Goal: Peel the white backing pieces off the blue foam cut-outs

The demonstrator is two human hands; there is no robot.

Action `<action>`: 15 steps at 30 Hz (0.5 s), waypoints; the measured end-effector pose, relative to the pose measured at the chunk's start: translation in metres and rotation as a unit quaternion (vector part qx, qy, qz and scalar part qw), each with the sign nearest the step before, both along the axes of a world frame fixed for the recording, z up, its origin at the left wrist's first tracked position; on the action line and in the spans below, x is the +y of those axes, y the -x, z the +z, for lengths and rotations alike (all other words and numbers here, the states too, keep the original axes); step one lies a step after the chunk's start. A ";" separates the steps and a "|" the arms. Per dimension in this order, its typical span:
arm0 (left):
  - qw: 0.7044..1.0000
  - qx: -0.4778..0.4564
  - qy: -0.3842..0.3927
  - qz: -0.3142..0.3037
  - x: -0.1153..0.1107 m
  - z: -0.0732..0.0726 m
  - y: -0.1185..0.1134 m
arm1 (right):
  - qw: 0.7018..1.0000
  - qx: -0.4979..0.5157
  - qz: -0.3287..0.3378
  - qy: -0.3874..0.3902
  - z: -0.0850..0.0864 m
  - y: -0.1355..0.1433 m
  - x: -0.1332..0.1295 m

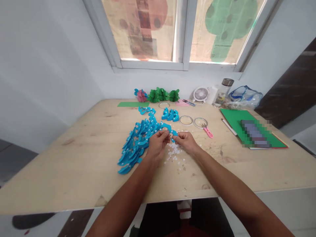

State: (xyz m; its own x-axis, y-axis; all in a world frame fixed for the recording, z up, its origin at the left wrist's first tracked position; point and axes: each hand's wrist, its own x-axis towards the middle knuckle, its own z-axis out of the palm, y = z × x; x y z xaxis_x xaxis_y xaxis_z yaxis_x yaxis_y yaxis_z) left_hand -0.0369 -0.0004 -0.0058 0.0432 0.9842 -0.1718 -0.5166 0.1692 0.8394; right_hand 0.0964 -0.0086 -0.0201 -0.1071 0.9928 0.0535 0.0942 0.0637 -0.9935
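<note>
My left hand (158, 141) pinches a curved blue paper piece (167, 126) at the middle of the wooden table. Close to its right, my right hand (184, 140) has its fingers closed on the same piece or one joined to it; the fingertips hide which. A large heap of blue paper pieces with small white squares (138, 140) spreads beside my left hand. Small white paper bits (174, 150) lie scattered below both hands. Beyond the hands are a few folded blue pieces (170, 115), rolls of narrow tape (186, 120) and pink-handled scissors (207, 131).
Green paper shapes (162, 94), a pink and blue one (142, 95), a small fan (200, 94) and a bottle (223, 92) line the back edge. Green sheets (237, 117) bearing a blurred object lie at right, beside a white pen (228, 126).
</note>
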 end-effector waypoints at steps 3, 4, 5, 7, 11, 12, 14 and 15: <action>1.000 -0.009 -0.003 -0.008 0.000 0.000 0.000 | 1.000 0.021 0.007 0.020 0.002 0.000 -0.001; 1.000 -0.009 -0.006 -0.013 0.000 0.000 0.000 | 0.999 0.030 0.008 0.026 0.003 0.000 -0.001; 1.000 -0.007 -0.010 -0.018 0.000 -0.001 0.000 | 0.999 0.038 0.008 0.028 0.003 -0.001 -0.001; 0.999 0.002 -0.018 -0.029 0.000 -0.002 -0.001 | 0.999 0.048 0.003 0.026 0.004 -0.002 -0.001; 0.998 0.043 -0.025 -0.046 -0.001 -0.003 0.000 | 0.999 0.040 -0.003 0.012 0.002 -0.003 0.000; 0.997 0.054 -0.026 -0.048 -0.001 -0.004 0.000 | 0.999 0.035 -0.003 0.010 0.002 -0.003 0.000; 0.995 0.077 -0.027 -0.049 -0.001 -0.003 0.000 | 0.999 0.031 -0.008 0.006 0.002 -0.003 0.001; 0.994 0.092 -0.029 -0.047 -0.001 -0.002 -0.001 | 0.999 0.032 -0.014 0.007 0.002 -0.003 0.000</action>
